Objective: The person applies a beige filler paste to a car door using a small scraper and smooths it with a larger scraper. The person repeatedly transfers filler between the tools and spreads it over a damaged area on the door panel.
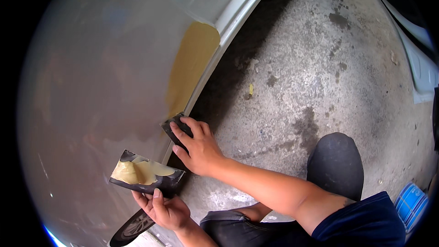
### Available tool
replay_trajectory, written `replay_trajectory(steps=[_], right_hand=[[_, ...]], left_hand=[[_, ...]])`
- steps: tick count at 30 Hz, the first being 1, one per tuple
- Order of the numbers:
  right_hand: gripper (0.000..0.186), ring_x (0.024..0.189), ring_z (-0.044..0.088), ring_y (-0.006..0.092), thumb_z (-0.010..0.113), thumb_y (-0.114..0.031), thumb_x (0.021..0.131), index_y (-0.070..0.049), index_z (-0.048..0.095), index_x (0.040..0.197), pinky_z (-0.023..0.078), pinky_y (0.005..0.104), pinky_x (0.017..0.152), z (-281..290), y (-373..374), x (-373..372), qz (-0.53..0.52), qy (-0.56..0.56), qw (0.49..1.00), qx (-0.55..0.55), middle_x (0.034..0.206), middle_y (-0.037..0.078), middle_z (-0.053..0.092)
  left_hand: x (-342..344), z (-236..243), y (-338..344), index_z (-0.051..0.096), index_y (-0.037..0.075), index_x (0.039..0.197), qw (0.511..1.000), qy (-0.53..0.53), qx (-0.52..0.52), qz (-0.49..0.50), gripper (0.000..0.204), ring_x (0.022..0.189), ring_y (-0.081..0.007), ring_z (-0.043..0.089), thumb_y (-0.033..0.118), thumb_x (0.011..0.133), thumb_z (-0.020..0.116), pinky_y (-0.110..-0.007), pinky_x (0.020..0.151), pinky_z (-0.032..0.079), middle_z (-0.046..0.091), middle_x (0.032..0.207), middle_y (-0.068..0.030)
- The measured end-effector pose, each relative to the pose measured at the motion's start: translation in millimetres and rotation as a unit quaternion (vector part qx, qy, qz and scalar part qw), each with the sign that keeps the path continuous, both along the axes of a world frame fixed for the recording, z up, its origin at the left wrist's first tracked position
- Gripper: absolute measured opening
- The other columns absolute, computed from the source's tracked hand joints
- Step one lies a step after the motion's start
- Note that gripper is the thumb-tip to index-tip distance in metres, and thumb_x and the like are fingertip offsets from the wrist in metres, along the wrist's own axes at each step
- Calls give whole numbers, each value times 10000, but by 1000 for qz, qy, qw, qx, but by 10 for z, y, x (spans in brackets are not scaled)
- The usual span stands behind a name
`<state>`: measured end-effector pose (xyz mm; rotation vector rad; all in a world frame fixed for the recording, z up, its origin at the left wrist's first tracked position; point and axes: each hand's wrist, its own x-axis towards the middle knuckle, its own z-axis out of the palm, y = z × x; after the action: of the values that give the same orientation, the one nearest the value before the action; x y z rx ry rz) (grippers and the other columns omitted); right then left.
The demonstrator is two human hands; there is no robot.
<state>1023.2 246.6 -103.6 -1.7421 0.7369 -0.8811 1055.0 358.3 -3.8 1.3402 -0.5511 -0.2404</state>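
My left hand (165, 211) is closed on the lower edge of a dark rectangular putty board (164, 183), held in front of the car panel. A thick mound of pale yellow body filler (129, 172) lies on the board's upper side. Higher up, my right hand (199, 148) grips a small black spreader (174, 126), its fingers pressed on the flat face. The spreader's edge meets the lower end of a tan filler patch (194, 61), which runs along the rim of the grey car panel (105, 73).
Beside the panel lies a stained concrete floor (292, 77). A car wheel (133, 228) shows below the putty board. My bent knee (336, 164) is at the lower right, near a blue container (411, 206). Another pale car part (423, 68) stands at the far right.
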Motion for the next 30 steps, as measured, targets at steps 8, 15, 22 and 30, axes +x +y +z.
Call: replay_trajectory(steps=[8,15,22,30], right_hand=[[371,1211,478,260,731,-178,781,-47,679,1124,363,365,1038,156,-385,-760,340,-342,847,223,1288,115,521],[552,1204,404,370,667,-146,790,2,491,1291,346,452,1026,-186,-1024,-654,-81,-19,990,-118,1324,166,436],[525,1261,333,411,619,-138,843,-136,463,1345,312,525,1031,49,-1718,-467,-151,23,942,-299,1392,113,345],[497,1270,321,420,616,-128,845,-118,484,1324,309,524,1035,-95,-1745,-356,-144,19,950,-275,1386,129,340]], left_hand=[[-86,119,-169,290,-9,1414,986,142,-36,-78,619,1248,-293,458,-32,820,467,-436,1073,359,428,1380,-190],[-153,130,-219,316,-7,1403,990,111,-52,-67,623,1264,-282,455,-60,799,460,-440,1084,349,455,1376,-162],[-163,83,-185,326,-8,1396,992,111,-31,-56,623,1246,-276,473,-63,792,467,-425,1078,359,485,1353,-162],[-148,69,-175,316,-13,1401,992,113,-28,-39,629,1252,-277,465,-63,792,466,-424,1080,353,465,1368,-165]])
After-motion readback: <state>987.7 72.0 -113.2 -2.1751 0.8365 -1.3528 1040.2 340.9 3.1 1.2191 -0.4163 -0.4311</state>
